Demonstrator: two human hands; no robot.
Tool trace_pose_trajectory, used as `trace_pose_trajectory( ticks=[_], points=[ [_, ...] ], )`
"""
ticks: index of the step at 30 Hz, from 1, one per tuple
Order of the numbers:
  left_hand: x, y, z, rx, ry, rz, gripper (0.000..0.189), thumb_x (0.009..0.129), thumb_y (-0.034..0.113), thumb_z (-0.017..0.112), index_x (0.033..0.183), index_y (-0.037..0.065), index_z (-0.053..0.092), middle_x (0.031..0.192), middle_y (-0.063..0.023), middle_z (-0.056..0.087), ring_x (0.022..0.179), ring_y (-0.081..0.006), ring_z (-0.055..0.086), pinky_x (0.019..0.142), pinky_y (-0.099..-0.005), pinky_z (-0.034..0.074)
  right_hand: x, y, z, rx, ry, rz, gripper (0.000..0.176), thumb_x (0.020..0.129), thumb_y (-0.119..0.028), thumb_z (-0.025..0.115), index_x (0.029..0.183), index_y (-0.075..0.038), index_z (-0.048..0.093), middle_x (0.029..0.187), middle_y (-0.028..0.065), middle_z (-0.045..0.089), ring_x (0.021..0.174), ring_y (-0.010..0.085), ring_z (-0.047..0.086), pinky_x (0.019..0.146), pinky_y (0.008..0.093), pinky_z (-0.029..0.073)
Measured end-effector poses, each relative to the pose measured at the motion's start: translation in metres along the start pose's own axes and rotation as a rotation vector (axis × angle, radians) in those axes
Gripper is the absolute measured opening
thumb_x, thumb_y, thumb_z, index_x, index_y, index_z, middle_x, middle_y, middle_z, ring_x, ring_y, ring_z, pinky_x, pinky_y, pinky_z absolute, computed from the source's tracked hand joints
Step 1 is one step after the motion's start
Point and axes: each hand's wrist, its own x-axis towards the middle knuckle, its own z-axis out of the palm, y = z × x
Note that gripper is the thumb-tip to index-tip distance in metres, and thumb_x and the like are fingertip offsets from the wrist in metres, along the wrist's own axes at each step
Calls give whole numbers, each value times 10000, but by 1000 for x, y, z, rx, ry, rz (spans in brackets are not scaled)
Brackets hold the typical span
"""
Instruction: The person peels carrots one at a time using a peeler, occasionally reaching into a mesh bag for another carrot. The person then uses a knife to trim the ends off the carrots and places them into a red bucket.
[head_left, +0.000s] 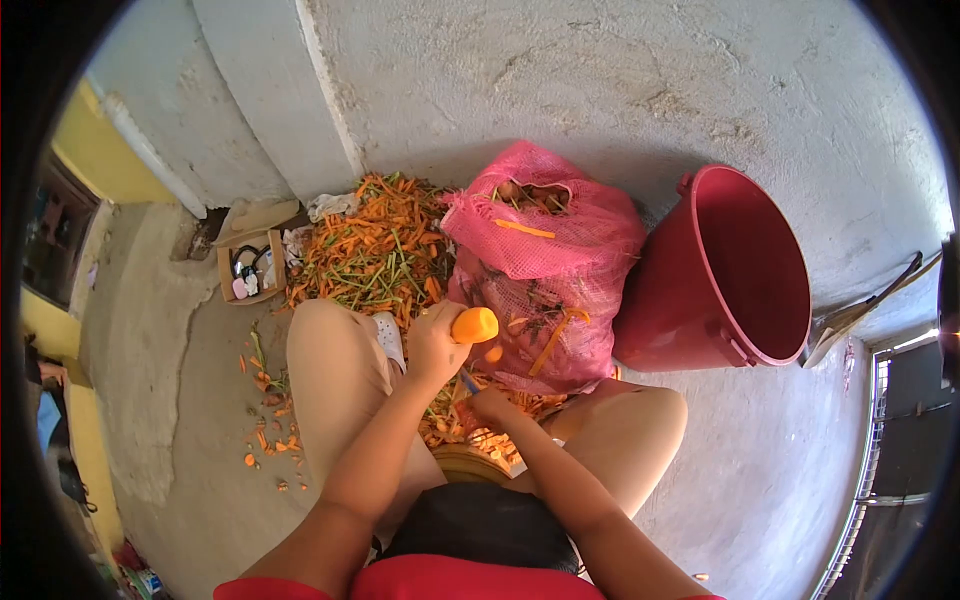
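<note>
My left hand (432, 342) is wrapped round a bright orange carrot (475, 325) with its cut end facing right. Lower down, my right hand (490, 409) is closed on a knife (468, 381); only a short bluish part of the blade shows. A small orange carrot piece (493, 354) appears in the air just under the carrot. Between my legs, a yellowish basin (465, 462) and cut carrot pieces (495, 446) lie below my hands, partly hidden by my right arm.
A heap of carrot peelings and green stems (370, 245) lies against the wall. Beside it a pink mesh sack (545, 265) bulges with scraps. To the right leans a large red bucket (665, 290). An open cardboard box (275, 262) and scattered scraps (265, 382) are at left.
</note>
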Motion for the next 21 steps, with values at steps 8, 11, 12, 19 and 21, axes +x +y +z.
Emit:
trace_pose_trajectory(
  ticks=[8, 11, 12, 19, 21],
  points=[
    [-13, -30, 10, 321, -579, -79, 263, 592, 71, 609, 844, 36, 544, 762, -123, 565, 696, -302, 551, 604, -362, 440, -96, -117, -97, 1174, -8, -134, 197, 840, -183, 474, 913, -5, 515, 787, 62, 557, 683, 150, 541, 596, 284, 442],
    [-25, -25, 22, 343, -790, -62, 414, 548, 80, 625, 951, 62, 531, 877, -116, 556, 789, -283, 547, 627, -356, 438, -98, -118, -91, 672, -20, -113, 210, 822, -183, 509, 910, 7, 532, 780, 61, 564, 661, 139, 544, 597, 269, 441],
    [-24, -20, 22, 335, -776, -16, 442, 551, 79, 626, 979, 69, 518, 911, -112, 546, 810, -284, 542, 639, -353, 437, -101, -119, -93, 679, -12, -91, 208, 818, -180, 515, 907, 7, 540, 770, 60, 566, 653, 138, 543, 591, 269, 439],
    [1, -8, 8, 149, -431, 5, 468, 672, 140, 638, 1078, 23, 437, 1049, -158, 459, 832, -301, 522, 713, -360, 432, -173, -138, -196, 353, 661, -187, 113, 775, -117, 477, 788, -43, 561, 599, 19, 524, 470, 88, 474, 384, 210, 373],
    [1, -15, 4, 122, -497, -102, 438, 682, 143, 624, 1064, 20, 449, 1035, -150, 459, 864, -300, 503, 725, -369, 427, -189, -97, -261, 160, 1002, -505, 105, 831, -90, 435, 841, 6, 477, 695, 32, 494, 614, 117, 508, 526, 229, 443]
  ],
)
